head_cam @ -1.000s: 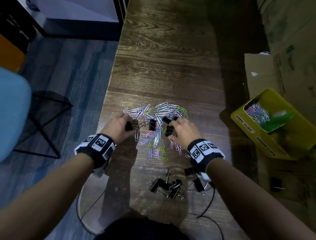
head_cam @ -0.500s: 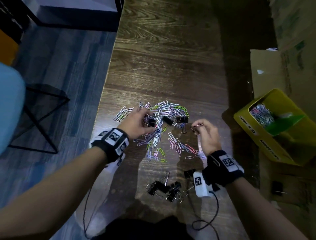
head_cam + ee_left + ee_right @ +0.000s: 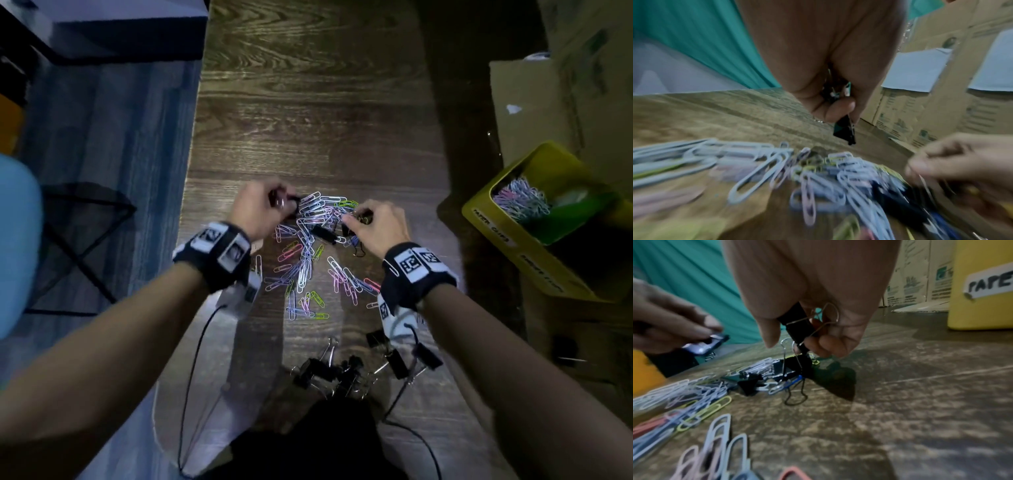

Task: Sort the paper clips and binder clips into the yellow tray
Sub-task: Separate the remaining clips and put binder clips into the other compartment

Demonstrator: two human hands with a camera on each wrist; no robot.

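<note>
- Left hand (image 3: 260, 210) curled round black binder clips (image 3: 844, 128), at left edge of paper clips (image 3: 308, 246) heap.
- Right hand (image 3: 378, 226) pinching a binder clip (image 3: 797, 322) at heap's right edge, just above another clip on surface (image 3: 308, 102).
- More binder clips (image 3: 342, 370) piled nearer body than heap.
- Yellow tray (image 3: 486, 219) well right of heap; paper clips in far compartment.

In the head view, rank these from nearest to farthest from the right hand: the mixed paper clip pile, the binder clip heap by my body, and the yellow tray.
1. Paper clip pile: touching the right hand, on its left.
2. Binder clip heap: near edge, behind the wrist.
3. Yellow tray: farthest, off to the right.
</note>
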